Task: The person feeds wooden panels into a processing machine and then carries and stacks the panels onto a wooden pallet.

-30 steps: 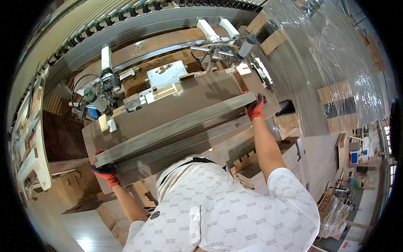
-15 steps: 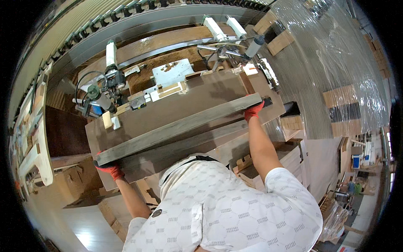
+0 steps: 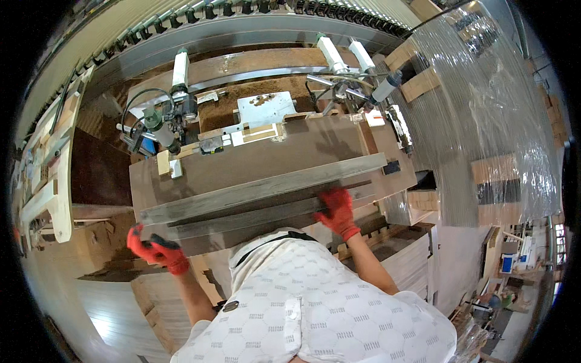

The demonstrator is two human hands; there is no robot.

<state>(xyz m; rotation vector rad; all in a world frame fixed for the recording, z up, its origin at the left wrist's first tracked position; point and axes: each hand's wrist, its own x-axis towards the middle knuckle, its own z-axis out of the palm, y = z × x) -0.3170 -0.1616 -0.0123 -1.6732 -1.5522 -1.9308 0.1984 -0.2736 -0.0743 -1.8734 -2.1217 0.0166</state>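
Both my hands wear red gloves with dark palms. A long grey wooden strip (image 3: pixel 264 188) lies slantwise across a brown board (image 3: pixel 242 163) on the machine. A second dark grey strip (image 3: pixel 254 216) lies nearer to me, roughly parallel to it. My left hand (image 3: pixel 156 249) is off the strips, just beyond their left ends, with its fingers loosely bent and apart. Over the right part of the nearer strip hovers my right hand (image 3: pixel 334 212), fingers spread and slightly blurred. I cannot tell whether it touches that strip. Neither hand grips anything.
Behind the board stand pneumatic clamps with white cylinders (image 3: pixel 180 71) and a pale metal plate (image 3: pixel 266 107) amid brown sawdust. A plastic-wrapped stack (image 3: pixel 472 121) rises on the right. At left is a wooden rack (image 3: pixel 60 181). Cut wood pieces (image 3: pixel 393 233) sit below the board's right side.
Both hands have let go of the far grey strip's ends. The right hand has moved left and toward me; the left has drawn slightly outward. The view has shifted a little.
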